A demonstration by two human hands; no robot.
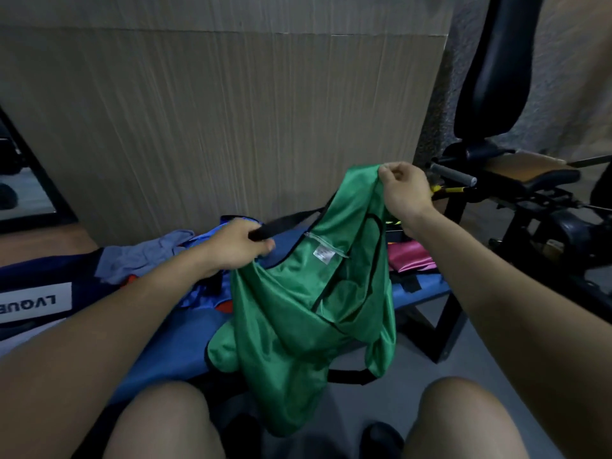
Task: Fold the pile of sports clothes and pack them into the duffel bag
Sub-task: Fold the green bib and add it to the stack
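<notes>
So, pretty early in the job by the look of it. The green vest (298,313) is up in the air over the near edge of the blue desk (185,342), held by both hands and hanging crumpled, not folded at all yet. The left hand (236,245) is curled around a black strap or trim at one shoulder of the vest, and the right hand (402,190) pinches the other shoulder higher up, fingers closed on the fabric. The white label inside the neck is facing the camera, so it may be inside out, hard to say.

Left of the green vest, the rest of the pile is still a loose heap on the desk: a grey garment (142,256), something blue (212,233) and a bit of orange under it. Right of the vest there's a pink piece (409,260) lying flat, could be folded already but I can't really tell. The dark duffel bag (39,286) with a white logo patch sits far left of the vest, and I can't see inside it, so no idea if anything is packed.

My guess: this vest needs shaking out and folding, then the heap, then all the packing.
</notes>
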